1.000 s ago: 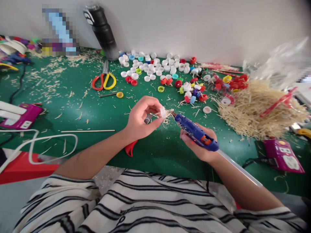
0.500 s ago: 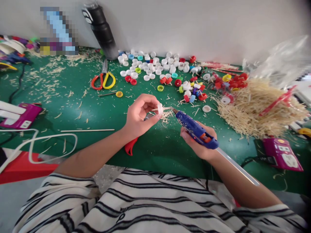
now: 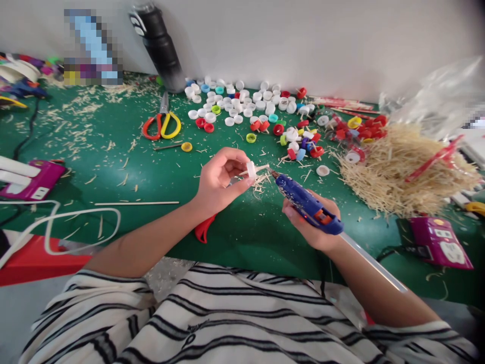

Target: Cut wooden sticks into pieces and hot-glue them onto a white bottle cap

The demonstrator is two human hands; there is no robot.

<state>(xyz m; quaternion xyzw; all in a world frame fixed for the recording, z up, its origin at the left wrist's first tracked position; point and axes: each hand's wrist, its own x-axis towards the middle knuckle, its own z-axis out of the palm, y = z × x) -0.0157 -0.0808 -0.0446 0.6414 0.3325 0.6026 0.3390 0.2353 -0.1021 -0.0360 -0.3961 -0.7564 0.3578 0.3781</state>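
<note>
Between thumb and fingertips, my left hand (image 3: pixel 222 179) pinches a white bottle cap (image 3: pixel 251 170) with a thin wooden stick (image 3: pixel 261 167) passing through it, one end pointing right. My right hand (image 3: pixel 312 222) is wrapped round a blue hot glue gun (image 3: pixel 303 199), a clear glue stick (image 3: pixel 373 260) jutting from its rear. The gun's nozzle (image 3: pixel 273 173) is close to the stick's right end; whether they touch I cannot tell. Small wood shavings (image 3: pixel 259 186) lie under the cap. Below my left wrist, a red handle (image 3: pixel 205 230) shows, the rest of that tool mostly hidden.
Many loose bottle caps (image 3: pixel 248 103) spread along the back. Scissors (image 3: pixel 163 119) and a black bottle (image 3: pixel 161 50) stand back left. A heap of short wooden sticks (image 3: pixel 405 172) sits right, near a purple box (image 3: pixel 441 242). One long stick (image 3: pixel 136 203) and a white cable (image 3: pixel 83 210) lie left.
The cap has turned slightly in my left fingers, showing more of its side. The nozzle has drawn a little to the right of the stick's end.
</note>
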